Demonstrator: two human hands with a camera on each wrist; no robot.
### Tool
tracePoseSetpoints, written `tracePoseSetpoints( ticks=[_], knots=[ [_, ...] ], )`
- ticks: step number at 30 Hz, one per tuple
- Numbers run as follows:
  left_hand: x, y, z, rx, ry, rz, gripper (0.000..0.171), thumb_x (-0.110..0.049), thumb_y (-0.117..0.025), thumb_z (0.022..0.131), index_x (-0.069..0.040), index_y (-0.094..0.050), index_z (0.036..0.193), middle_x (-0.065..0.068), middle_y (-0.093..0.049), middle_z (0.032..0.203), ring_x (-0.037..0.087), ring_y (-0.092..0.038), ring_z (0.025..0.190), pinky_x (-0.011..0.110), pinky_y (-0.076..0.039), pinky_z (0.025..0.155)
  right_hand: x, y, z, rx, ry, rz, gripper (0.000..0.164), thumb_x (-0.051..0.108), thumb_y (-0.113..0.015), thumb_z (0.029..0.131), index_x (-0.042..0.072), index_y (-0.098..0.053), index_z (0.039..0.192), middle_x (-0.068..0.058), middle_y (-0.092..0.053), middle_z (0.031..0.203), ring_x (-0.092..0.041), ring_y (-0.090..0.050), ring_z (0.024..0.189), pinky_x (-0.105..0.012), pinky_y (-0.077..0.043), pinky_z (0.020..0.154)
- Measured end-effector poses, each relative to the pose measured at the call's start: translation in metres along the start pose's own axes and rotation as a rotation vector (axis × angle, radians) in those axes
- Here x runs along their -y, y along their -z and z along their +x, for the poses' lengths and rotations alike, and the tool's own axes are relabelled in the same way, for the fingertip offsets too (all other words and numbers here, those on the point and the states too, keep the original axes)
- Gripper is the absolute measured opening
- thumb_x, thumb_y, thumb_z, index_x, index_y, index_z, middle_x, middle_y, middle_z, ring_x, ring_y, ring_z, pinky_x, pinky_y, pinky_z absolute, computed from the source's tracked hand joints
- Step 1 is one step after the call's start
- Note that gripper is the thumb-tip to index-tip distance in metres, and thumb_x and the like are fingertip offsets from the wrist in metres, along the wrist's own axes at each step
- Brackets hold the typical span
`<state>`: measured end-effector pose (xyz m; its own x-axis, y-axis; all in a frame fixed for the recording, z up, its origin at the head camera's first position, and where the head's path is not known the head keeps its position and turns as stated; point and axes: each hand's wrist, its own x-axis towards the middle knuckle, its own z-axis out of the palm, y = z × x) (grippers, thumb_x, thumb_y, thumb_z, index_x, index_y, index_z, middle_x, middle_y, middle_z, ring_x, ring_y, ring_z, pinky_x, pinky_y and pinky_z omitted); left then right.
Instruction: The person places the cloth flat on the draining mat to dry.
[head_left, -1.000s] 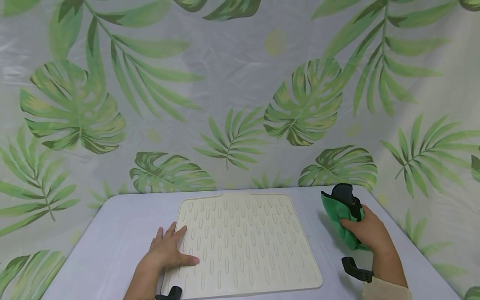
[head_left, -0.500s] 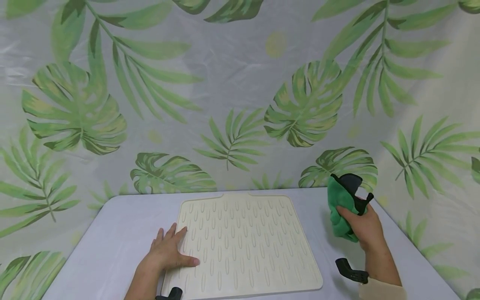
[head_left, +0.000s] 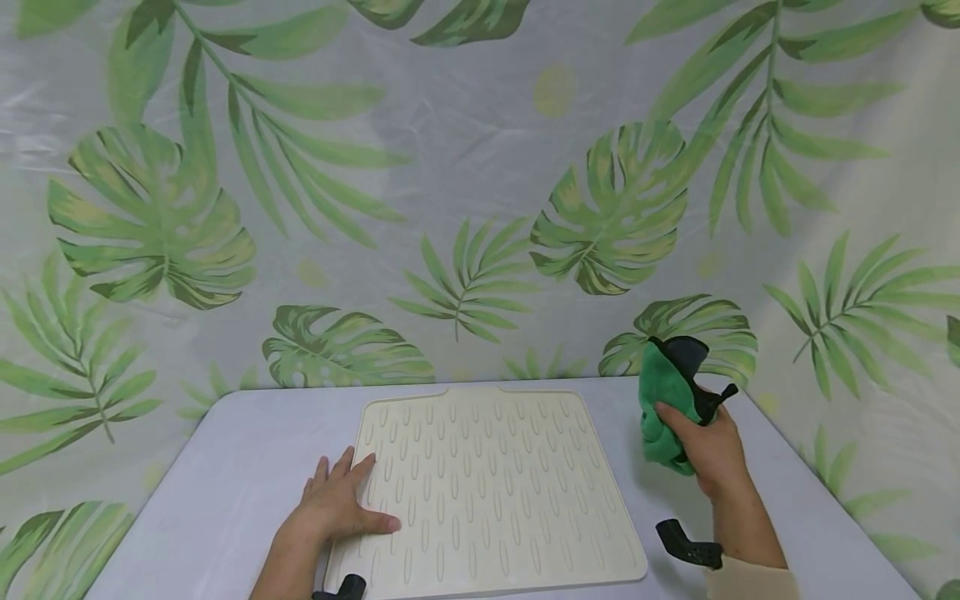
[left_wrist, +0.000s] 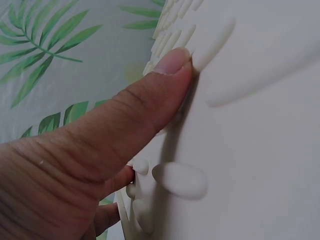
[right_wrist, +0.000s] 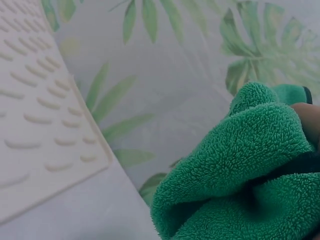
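A cream mat (head_left: 487, 492) with rows of raised oval ridges lies flat on the white-covered table. My left hand (head_left: 333, 500) rests on its left edge with the fingers spread. In the left wrist view the thumb (left_wrist: 145, 100) touches the ridged surface. To the right of the mat, my right hand (head_left: 712, 450) grips a bunched green cloth (head_left: 660, 408) with black trim, held up over the table. Close up in the right wrist view, the fluffy green cloth (right_wrist: 240, 145) hangs in folds and hides most of that hand.
Behind the table (head_left: 225, 483) hangs a pale curtain (head_left: 480, 167) printed with green leaves. A black wrist mount (head_left: 686, 546) sticks out from the right wrist, and another black mount (head_left: 345, 587) shows by the left wrist, near the mat's lower left corner.
My right hand has lifted the green cloth higher off the table, then brought it slightly left toward the mat. The left hand and the mat have stayed in place.
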<state>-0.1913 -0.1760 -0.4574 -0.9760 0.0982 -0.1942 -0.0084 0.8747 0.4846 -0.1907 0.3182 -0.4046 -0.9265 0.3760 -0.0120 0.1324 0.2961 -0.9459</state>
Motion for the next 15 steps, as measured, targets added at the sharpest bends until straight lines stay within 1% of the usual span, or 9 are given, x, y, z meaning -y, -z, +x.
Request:
tracePoseSetpoints(
  ticks=[5,9,15],
  knots=[
    [-0.002,0.001,0.0,-0.001,-0.005,0.015,0.124,-0.064,-0.092,0.055,-0.007,-0.043,0.155,0.033,-0.021,0.164,0.066,-0.005,0.149,0.076,-0.012,0.119,0.002,-0.009,-0.002,0.055,0.021,-0.023,0.081,0.037,-0.068,0.098,0.007,-0.025,0.161,-0.017,-0.045,0.145,0.008,-0.053,0.092,-0.018,-0.052,0.075],
    [-0.002,0.001,0.0,0.001,-0.002,0.015,0.124,-0.064,-0.092,0.055,-0.008,-0.043,0.155,0.033,-0.021,0.165,0.066,-0.005,0.149,0.076,-0.012,0.119,0.003,-0.015,-0.002,0.088,0.025,-0.048,0.082,0.038,-0.067,0.099,0.007,-0.024,0.162,-0.02,-0.044,0.149,0.005,-0.052,0.094,-0.019,-0.052,0.076],
    [-0.002,0.001,0.0,-0.001,0.0,0.017,0.124,-0.064,-0.091,0.055,-0.008,-0.043,0.155,0.033,-0.021,0.164,0.065,-0.006,0.149,0.075,-0.012,0.119,0.006,-0.021,-0.003,0.123,0.023,-0.063,0.08,0.037,-0.066,0.1,0.008,-0.024,0.162,-0.022,-0.043,0.149,0.003,-0.052,0.095,-0.021,-0.053,0.075]
  ],
)
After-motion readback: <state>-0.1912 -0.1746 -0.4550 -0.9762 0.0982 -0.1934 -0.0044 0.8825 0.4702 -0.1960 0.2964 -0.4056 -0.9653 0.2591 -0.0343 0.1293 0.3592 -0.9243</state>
